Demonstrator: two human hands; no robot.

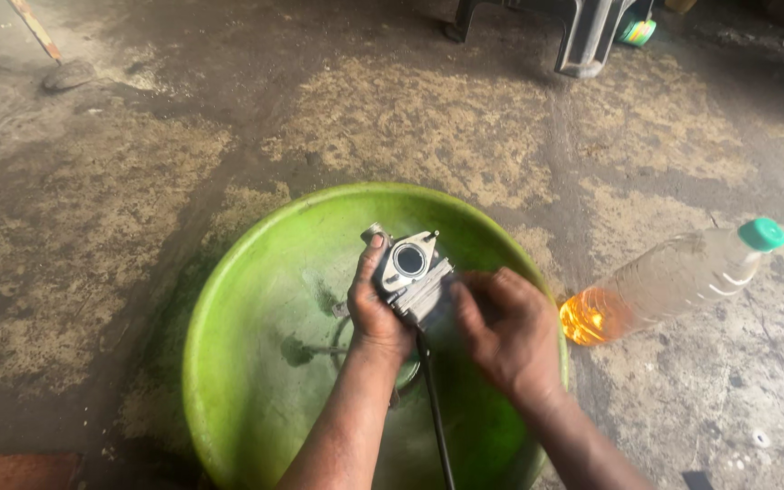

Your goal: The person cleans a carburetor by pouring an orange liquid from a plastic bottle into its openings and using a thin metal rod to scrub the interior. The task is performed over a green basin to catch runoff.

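The left hand [376, 308] grips a metal carburetor [413, 272] over a green basin [256, 354]. The right hand [505, 331] closes on its side. A bottle [673, 281] lies nearby.

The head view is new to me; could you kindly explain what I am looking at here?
The one picture comes from a camera worn on a person's head, looking down at their own bare hands. The left hand grips a grey metal engine part with a round opening, likely a carburettor. The right hand touches its side. A thin black rod runs down from the part. Both hands work over a green basin on a stained concrete floor. To the right lies a plastic bottle with a green cap and some orange liquid.
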